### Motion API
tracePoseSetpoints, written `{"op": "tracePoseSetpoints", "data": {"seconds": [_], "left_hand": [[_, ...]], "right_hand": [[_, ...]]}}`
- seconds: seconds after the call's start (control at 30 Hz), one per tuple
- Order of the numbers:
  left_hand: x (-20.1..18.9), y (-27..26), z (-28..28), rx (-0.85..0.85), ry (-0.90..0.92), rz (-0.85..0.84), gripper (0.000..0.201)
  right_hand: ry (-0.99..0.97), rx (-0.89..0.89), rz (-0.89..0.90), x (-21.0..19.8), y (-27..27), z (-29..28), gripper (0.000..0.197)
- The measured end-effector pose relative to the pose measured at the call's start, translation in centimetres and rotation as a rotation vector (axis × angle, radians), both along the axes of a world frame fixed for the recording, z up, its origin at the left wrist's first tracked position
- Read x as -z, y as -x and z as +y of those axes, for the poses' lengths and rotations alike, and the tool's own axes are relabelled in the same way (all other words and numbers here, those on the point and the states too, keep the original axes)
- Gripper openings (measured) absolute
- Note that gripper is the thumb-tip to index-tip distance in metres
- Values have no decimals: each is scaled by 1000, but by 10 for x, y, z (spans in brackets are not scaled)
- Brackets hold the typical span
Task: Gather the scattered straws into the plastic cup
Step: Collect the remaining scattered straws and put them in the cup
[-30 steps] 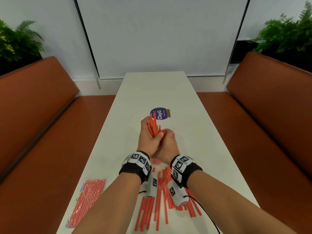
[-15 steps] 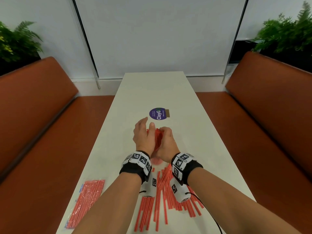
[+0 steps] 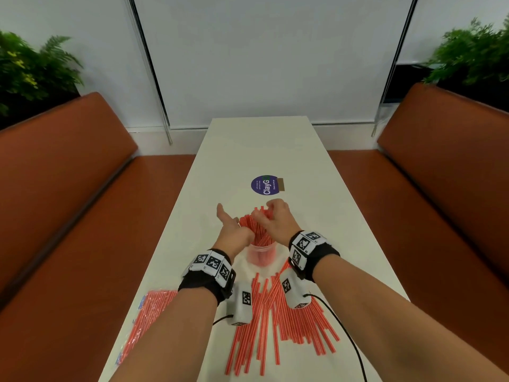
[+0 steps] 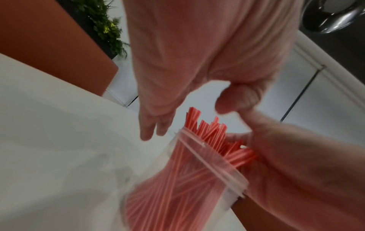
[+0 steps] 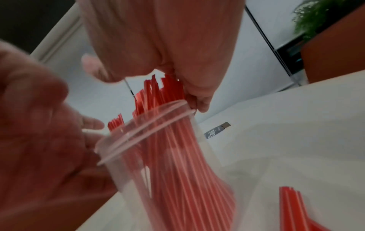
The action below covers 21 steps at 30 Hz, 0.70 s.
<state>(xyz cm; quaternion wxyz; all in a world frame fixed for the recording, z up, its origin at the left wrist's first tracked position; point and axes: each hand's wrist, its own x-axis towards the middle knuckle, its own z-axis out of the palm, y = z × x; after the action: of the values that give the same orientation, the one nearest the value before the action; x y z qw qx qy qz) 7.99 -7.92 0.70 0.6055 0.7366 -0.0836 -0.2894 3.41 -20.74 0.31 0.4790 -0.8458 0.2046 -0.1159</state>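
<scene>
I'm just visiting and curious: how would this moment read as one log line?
stage: loading cup | left hand: open beside plastic cup | right hand: holds straws in cup | loose straws: remain on table

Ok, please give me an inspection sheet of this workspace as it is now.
Surface: long white table.
Job's things: plastic cup upright, with straws standing in it; loose straws lie toward the near edge.
Clutter: packet of straws at the left edge; purple sticker beyond the cup.
Grips: left grip open beside the cup; right grip over the straw tops, hold unclear.
Cables: black cable by the right wrist.
Surroundings: brown benches on both sides; plants behind.
</scene>
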Motion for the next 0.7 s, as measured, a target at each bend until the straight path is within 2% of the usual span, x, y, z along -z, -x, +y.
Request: {"op": "tracePoseSetpoints", "data": {"seconds": [0.07, 0.13, 0.2, 0.27, 0.3, 0.37, 0.47, 0.63, 0.7], "left_hand": [[8, 4, 6, 126, -114, -20, 130], [16, 8, 8, 206, -146, -12, 135], [21, 12, 5, 261, -171, -34, 145], [31, 12, 0, 243, -217, -83, 154], [41, 8, -4, 220, -237, -122, 149], [61, 0, -12, 218, -255, -185, 123], [49, 8, -9, 180, -254, -208, 95], [29, 20, -7, 177, -338, -270, 87], [29, 18, -8, 172, -362, -294, 88]], "right_hand": [[-183, 31, -50, -1, 4, -2, 61], [-351, 42, -95, -3, 14, -6, 60], [-454, 36, -102, -3, 28, -11, 80], [-459, 1, -28, 4, 42, -14, 98], [-433, -22, 26, 9, 48, -13, 101], [-273, -84, 140, 20, 56, -8, 96], [111, -175, 115, 29, 53, 1, 72], [395, -129, 140, 21, 17, 2, 71], [513, -167, 161, 18, 7, 5, 71]]}}
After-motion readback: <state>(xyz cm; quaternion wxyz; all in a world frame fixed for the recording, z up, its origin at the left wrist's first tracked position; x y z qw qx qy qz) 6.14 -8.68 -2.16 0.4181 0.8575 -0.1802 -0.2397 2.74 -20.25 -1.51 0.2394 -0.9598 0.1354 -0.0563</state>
